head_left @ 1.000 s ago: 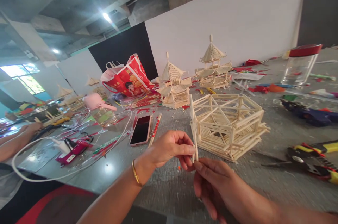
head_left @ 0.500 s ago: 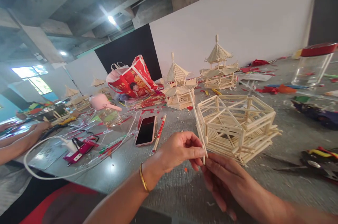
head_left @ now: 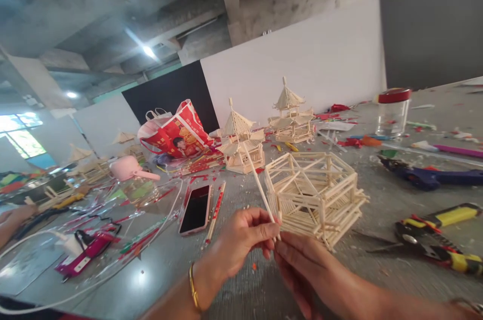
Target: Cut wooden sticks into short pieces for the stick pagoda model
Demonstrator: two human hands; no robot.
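A thin pale wooden stick (head_left: 260, 186) leans up and to the left, pinched near its lower end between the thumb and fingers of my left hand (head_left: 249, 234). My right hand (head_left: 315, 264) is closed about the stick's bottom tip, its fingertips against those of the left. Just beyond my hands stands a many-sided frame (head_left: 324, 202) built of similar sticks, with an open top and crossing bars. The stick's upper part passes beside the frame's left edge. My fingers hide the stick's lowest bit.
Two small stick pagodas (head_left: 243, 146) stand behind. A phone (head_left: 195, 210) and red-marked sticks (head_left: 216, 213) lie left, near a power strip (head_left: 88, 254). Wire strippers (head_left: 422, 239), a blue-handled tool (head_left: 426, 176) and a red-lidded jar (head_left: 392, 113) are right. Another person's hand (head_left: 17, 222) is far left.
The view has swung right and a little upward, bringing more of the wire strippers into sight. The stick leans further left than before. Both hands keep their hold close together.
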